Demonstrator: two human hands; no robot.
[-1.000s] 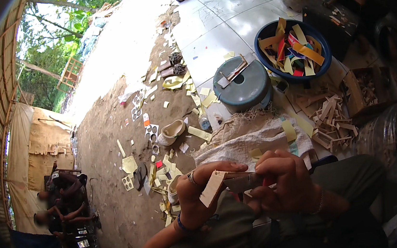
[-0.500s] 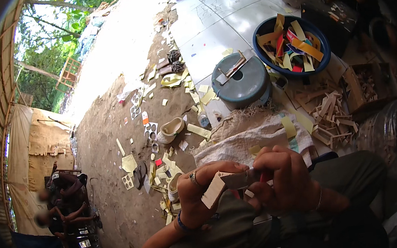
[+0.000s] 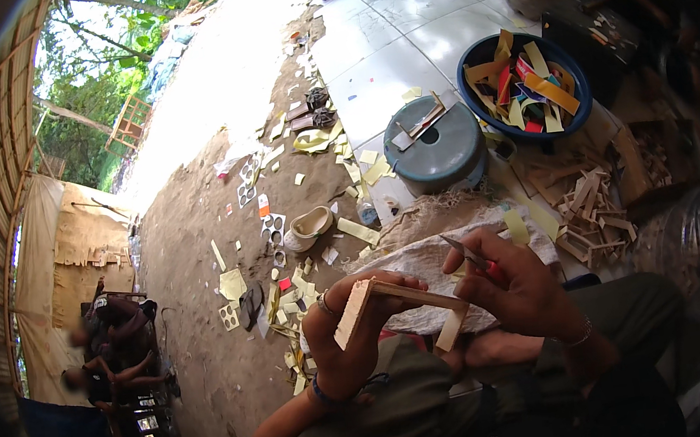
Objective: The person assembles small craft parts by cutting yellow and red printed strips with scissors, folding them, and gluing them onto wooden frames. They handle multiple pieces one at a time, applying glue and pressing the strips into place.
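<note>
Okay, left hand is clamped around a wooden frame above the lap, three sides joined, one apparently open; right hand grips a knife beside it. Can't tell what finishing's left.

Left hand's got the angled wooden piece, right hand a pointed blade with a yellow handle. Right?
Not quite: the handle is red, as the head view shows. The left hand holds the angled wooden piece, the right hand the pointed blade.

Over the white sack, room lies between the knife and the obstructing grey stool.
</note>
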